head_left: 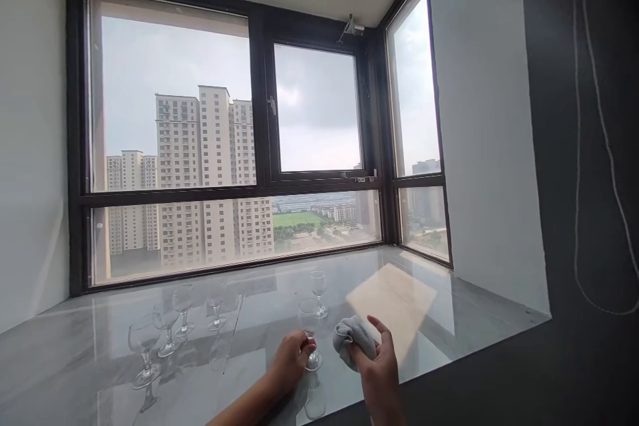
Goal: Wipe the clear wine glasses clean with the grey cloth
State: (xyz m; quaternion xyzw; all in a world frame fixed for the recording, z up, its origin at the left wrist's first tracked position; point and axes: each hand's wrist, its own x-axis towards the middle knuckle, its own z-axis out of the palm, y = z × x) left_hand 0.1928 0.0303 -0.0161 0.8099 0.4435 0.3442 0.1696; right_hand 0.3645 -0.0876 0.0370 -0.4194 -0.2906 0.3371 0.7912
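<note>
so the wine glass (308, 314) is right at the left hand (291, 358), fingers pinched on its stem. it's upright, long axis pretty much vertical: bowl up above those fingers, foot below them, looks like it's resting on the windowsill (269, 386). right hand (378, 367) has its fingers curled on a bunched grey cloth (352, 341), index finger sticking up off it. cloth is just to the right of the left fingers, roughly level with them, near the glass but not touching. left hand is clearly the closer one.

as for clutter, a second glass (319, 285) stands just beyond the left fingers, partly behind the held bowl, so imo that's the easiest one to bump. four more glasses (167, 318) are upright well off to the left of the fingers, and the window (319, 113) is way past everything.
</note>
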